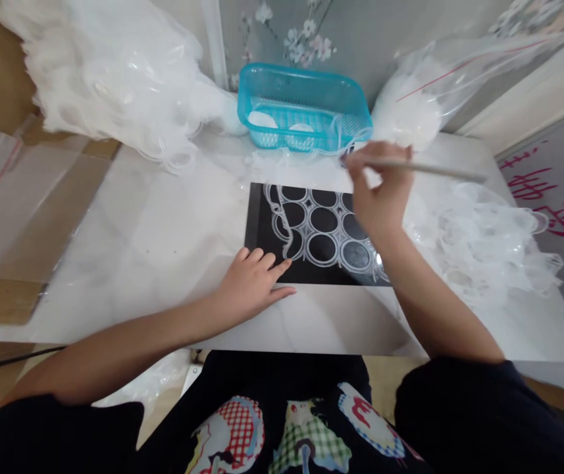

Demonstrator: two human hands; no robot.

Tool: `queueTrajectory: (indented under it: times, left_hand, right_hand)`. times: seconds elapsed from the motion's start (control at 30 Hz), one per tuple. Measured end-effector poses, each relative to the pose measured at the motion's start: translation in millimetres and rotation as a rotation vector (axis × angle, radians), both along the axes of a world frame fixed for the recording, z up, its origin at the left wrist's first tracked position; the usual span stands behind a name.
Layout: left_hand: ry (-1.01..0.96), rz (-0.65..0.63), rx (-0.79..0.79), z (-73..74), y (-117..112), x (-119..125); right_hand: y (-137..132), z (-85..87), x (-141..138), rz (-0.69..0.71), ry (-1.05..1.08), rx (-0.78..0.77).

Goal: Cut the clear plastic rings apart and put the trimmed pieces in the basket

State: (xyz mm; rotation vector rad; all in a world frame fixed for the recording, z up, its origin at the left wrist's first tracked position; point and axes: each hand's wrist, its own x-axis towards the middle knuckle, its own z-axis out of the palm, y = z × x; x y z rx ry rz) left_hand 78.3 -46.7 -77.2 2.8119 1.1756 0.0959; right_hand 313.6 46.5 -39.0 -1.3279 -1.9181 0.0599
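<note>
A black mat [253,224] lies on the white table, with a sheet of joined clear plastic rings [307,245] on it. Along the sheet's left side a loose strip of clear plastic [283,220] partly peels away. My left hand [251,280] rests at the mat's lower left, fingers stretched out, the index fingertip touching the sheet's edge. Above the mat's right part, my right hand [383,191] is closed around a thin, light-coloured stick-like tool [444,172]. Motion blurs the tool, and its tip is unclear. My right forearm hides the mat's right end.
Behind the mat stands a blue plastic basket [306,74] holding a few white round pieces [262,120]. Clear plastic scraps [489,243] pile up at the right. Large filled plastic bags [124,79] stand back left, another bag [410,105] back right. Cardboard [5,299] lies at the left.
</note>
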Motion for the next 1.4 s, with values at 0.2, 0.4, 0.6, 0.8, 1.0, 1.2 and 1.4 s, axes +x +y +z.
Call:
queueTrajectory:
  times: [0.2,0.4,0.6,0.8,1.0,1.2,1.4]
  left_hand:
    - [-0.052,-0.088,0.051,4.9,0,6]
    - [0.041,-0.164,0.06,5.5,-3,31]
    - [0.1,-0.15,0.084,2.6,-4,45]
    - [0.145,-0.133,0.076,6.1,-4,48]
    - [0.12,-0.132,0.034,4.8,-2,49]
    - [0.083,-0.159,-0.03,3.6,4,51]
    - [0.073,-0.169,-0.016,7.5,6,49]
  right_hand:
    - [-69,-32.6,14,0.073,0.083,-0.239]
    - [-102,-49.7,30,0.144,0.107,-0.413]
    - [-105,-55.5,28,0.127,0.148,-0.461]
    - [-102,-56.1,29,0.134,0.148,-0.429]
    - [-113,-58.1,24,0.16,-0.039,-0.299]
    - [-74,-41.0,36,0.063,-0.239,-0.074]
    - [-45,-15.2,57,-0.23,-0.028,0.03]
